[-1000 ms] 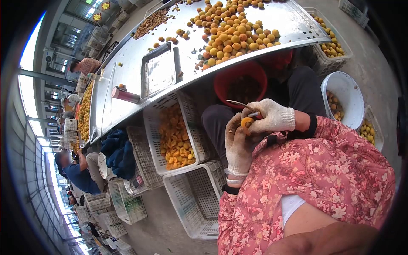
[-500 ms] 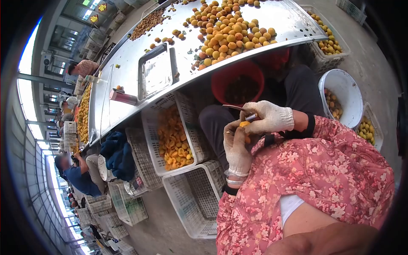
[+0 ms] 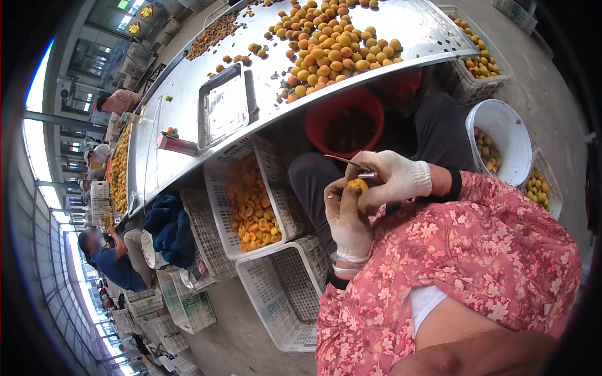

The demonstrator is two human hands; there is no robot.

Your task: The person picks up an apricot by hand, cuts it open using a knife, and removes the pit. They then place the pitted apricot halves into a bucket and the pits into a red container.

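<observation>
Both of my hands wear pale, stained knit gloves and meet over my lap. My left hand (image 3: 347, 219) is closed around an apricot (image 3: 358, 186), partly hidden by the fingers. My right hand (image 3: 396, 178) grips a small knife (image 3: 342, 159) whose thin blade points left past the fingers; part of its metal handle shows. The right fingertips are close against the apricot. Beyond the hands, under the table edge, stands a red bucket (image 3: 380, 128) with dark contents.
A metal table (image 3: 179, 119) bears whole apricots (image 3: 326, 53), pits (image 3: 213, 36), a steel tray (image 3: 202, 128) and a pinkish cylinder (image 3: 176, 143). A crate (image 3: 221, 232) contains apricot halves; another crate (image 3: 260, 319) stands beside it. A white bucket (image 3: 511, 153) stands right. Other people sit leftward.
The apricot shows more between my hands, and the right-hand fingers and knife have shifted slightly around it. The whole view has moved a little.
</observation>
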